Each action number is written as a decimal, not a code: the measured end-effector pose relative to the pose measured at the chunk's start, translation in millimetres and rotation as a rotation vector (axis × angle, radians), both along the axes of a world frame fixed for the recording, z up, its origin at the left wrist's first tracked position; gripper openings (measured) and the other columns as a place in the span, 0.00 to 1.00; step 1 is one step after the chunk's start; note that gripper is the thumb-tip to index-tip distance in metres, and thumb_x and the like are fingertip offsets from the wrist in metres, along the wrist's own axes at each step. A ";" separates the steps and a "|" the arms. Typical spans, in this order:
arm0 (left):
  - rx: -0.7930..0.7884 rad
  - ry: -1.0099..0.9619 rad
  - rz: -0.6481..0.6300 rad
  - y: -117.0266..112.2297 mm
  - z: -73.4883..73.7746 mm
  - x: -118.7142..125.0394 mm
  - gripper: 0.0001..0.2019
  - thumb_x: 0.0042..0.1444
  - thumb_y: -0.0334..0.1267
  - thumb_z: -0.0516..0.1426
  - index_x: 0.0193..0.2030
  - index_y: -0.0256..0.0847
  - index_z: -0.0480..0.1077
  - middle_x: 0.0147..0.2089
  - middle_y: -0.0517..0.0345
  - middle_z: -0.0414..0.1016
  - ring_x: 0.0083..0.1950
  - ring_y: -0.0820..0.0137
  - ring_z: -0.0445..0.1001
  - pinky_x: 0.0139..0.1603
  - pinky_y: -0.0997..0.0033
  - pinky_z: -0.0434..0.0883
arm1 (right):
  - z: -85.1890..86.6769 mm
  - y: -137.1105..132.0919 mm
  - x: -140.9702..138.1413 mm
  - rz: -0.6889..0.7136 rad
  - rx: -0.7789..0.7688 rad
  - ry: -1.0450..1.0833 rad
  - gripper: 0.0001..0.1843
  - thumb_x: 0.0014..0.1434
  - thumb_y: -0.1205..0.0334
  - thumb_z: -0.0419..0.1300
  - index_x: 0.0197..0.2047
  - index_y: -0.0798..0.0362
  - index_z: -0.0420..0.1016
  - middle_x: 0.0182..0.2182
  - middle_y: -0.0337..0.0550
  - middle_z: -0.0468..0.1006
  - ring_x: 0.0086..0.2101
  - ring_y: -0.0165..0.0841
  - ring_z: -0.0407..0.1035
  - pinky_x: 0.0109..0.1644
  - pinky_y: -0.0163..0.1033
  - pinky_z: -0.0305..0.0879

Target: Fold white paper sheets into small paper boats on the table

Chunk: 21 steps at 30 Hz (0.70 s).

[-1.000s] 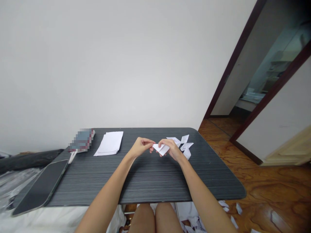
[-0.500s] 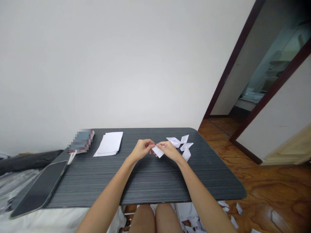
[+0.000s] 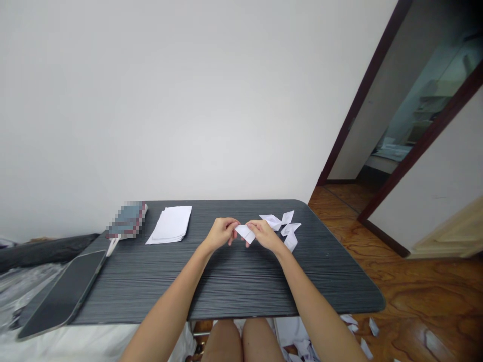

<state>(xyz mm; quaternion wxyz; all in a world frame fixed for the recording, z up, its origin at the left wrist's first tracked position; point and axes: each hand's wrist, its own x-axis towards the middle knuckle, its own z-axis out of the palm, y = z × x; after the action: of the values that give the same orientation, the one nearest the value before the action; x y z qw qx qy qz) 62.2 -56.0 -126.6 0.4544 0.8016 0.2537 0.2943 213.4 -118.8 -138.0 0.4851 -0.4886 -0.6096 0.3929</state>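
Between my two hands, above the dark table [image 3: 158,281], is a small folded piece of white paper [image 3: 246,233]. My left hand [image 3: 222,233] pinches its left corner between thumb and fingers. On the other side, my right hand [image 3: 263,234] grips the upper right part, thumb on top and fingertips partly hidden beneath. A crease line runs across the paper's face. Just right of my right hand lie several folded white paper pieces [image 3: 290,229]. Farther left rests a stack of white paper sheets [image 3: 171,224].
A phone-like dark slab [image 3: 66,291] lies at the table's left edge, near a pixelated item [image 3: 127,220] with a white strap. A white wall [image 3: 226,100] rises behind the table. Paper scraps [image 3: 373,327] lie on the wooden floor at right.
The folded paper has turned between my fingers, and more of its upper edge shows. My right thumb has shifted slightly to the right. The surroundings look the same.
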 end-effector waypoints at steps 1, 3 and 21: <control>-0.017 -0.014 -0.002 0.3 0.0 -0.2 0.14 0.54 0.39 0.47 0.31 0.32 0.69 0.16 0.63 0.65 0.11 0.80 0.61 0.13 0.83 0.56 | -0.8 0.1 0.1 -0.008 -0.005 -0.007 0.17 0.56 0.55 0.47 0.26 0.56 0.68 0.16 0.39 0.72 0.15 0.28 0.65 0.17 0.31 0.56; -0.045 -0.038 -0.002 0.8 -0.3 -0.7 0.14 0.53 0.39 0.47 0.32 0.32 0.69 0.15 0.64 0.64 0.10 0.81 0.60 0.11 0.83 0.55 | -2.3 0.1 -0.1 -0.044 0.010 -0.040 0.17 0.56 0.54 0.47 0.24 0.56 0.67 0.15 0.38 0.71 0.13 0.26 0.63 0.16 0.30 0.54; -0.342 -0.228 -0.204 14.9 9.1 -12.4 0.20 0.50 0.43 0.54 0.44 0.27 0.66 0.27 0.49 0.72 0.26 0.70 0.72 0.21 0.77 0.66 | -4.4 3.5 -4.5 0.000 -0.003 0.235 0.13 0.55 0.53 0.48 0.37 0.54 0.60 0.15 0.29 0.61 0.10 0.21 0.53 0.13 0.27 0.43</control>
<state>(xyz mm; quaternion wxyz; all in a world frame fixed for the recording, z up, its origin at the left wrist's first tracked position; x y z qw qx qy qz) 49.8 -41.0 -117.5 0.6368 0.6958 0.1647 0.2883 209.0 -115.3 -142.3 0.5524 -0.4400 -0.5480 0.4483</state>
